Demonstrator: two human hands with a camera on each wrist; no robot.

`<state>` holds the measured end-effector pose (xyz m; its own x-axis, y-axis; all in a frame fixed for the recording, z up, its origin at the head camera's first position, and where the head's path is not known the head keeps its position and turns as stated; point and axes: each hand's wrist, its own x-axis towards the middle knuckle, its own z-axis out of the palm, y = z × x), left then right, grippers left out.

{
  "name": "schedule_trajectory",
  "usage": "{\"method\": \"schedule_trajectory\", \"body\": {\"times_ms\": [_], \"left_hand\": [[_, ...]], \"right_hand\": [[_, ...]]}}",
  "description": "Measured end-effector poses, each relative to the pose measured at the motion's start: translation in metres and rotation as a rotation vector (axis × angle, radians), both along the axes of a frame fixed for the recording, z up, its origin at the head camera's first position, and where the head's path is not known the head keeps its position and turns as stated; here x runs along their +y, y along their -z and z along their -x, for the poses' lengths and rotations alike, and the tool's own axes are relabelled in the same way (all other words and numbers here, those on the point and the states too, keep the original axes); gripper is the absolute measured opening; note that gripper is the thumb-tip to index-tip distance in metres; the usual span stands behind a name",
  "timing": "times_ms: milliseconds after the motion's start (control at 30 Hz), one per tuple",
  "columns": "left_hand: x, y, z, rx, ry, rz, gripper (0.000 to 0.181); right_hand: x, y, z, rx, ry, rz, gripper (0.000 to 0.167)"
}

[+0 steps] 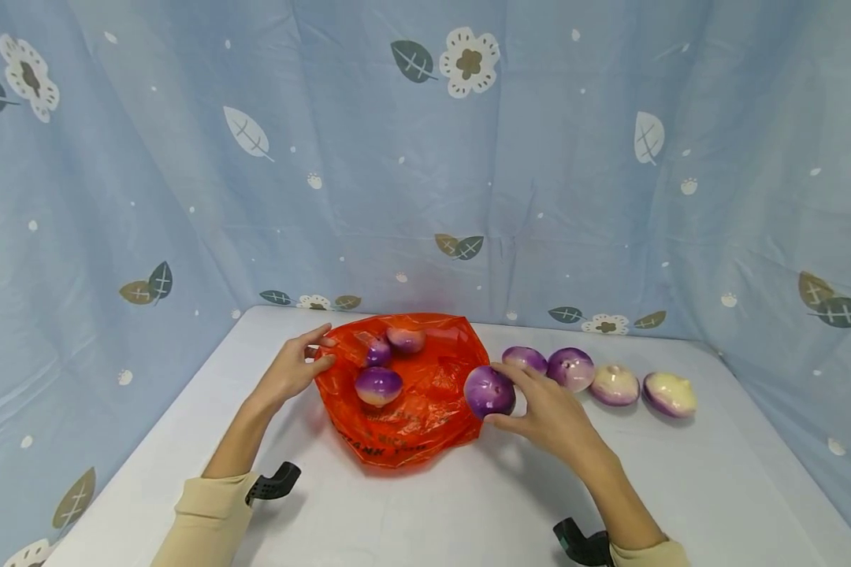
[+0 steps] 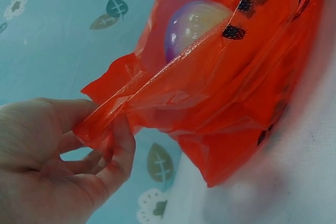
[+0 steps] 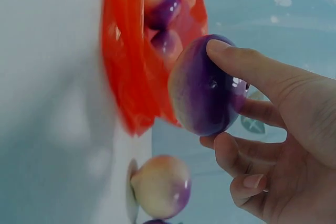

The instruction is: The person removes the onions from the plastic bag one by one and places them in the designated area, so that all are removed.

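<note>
Nearest the camera, a cream sleeve [image 1: 209,512] showed at seven o'clock. The left hand [image 1: 292,372] pinched the rim of a red bag [image 1: 425,417] at its ten o'clock. The right hand [image 1: 551,411] gripped a purple onion [image 1: 484,392], nearly round with no clear long axis, by the bag's three o'clock edge. From this nearer hand, the bag's open mouth lay toward nine. Three onions [image 1: 378,386] lay inside; four more onions [image 1: 570,368] stood in a row on the table [image 1: 369,520], from the right hand's eleven round to three.
</note>
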<state>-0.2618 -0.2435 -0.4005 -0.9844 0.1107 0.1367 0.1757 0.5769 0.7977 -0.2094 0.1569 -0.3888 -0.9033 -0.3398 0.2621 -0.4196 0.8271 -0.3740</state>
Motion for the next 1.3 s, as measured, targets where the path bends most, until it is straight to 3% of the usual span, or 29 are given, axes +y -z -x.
{"method": "schedule_trajectory", "body": {"times_ms": [100, 533, 700, 900, 1100, 1300], "left_hand": [[0.000, 0.000, -0.001, -0.004, 0.000, 0.003, 0.060], [0.007, 0.002, 0.002, -0.009, 0.011, -0.032, 0.060], [0.003, 0.001, 0.000, -0.008, 0.017, -0.045, 0.061], [-0.001, -0.002, 0.000, -0.021, 0.011, -0.017, 0.061], [-0.001, -0.007, 0.001, -0.016, 0.008, -0.013, 0.061], [0.001, -0.002, -0.002, -0.034, 0.023, -0.012, 0.061]], "right_hand": [[0.008, 0.003, 0.000, 0.016, -0.006, -0.004, 0.081], [0.037, 0.008, -0.001, -0.061, 0.028, -0.025, 0.081], [0.040, 0.011, 0.003, -0.074, 0.023, -0.027, 0.079], [0.040, 0.017, 0.010, -0.030, -0.020, -0.037, 0.079], [0.039, 0.015, 0.012, -0.020, -0.030, -0.018, 0.079], [0.041, 0.020, 0.010, -0.053, -0.018, -0.041, 0.078]]}}
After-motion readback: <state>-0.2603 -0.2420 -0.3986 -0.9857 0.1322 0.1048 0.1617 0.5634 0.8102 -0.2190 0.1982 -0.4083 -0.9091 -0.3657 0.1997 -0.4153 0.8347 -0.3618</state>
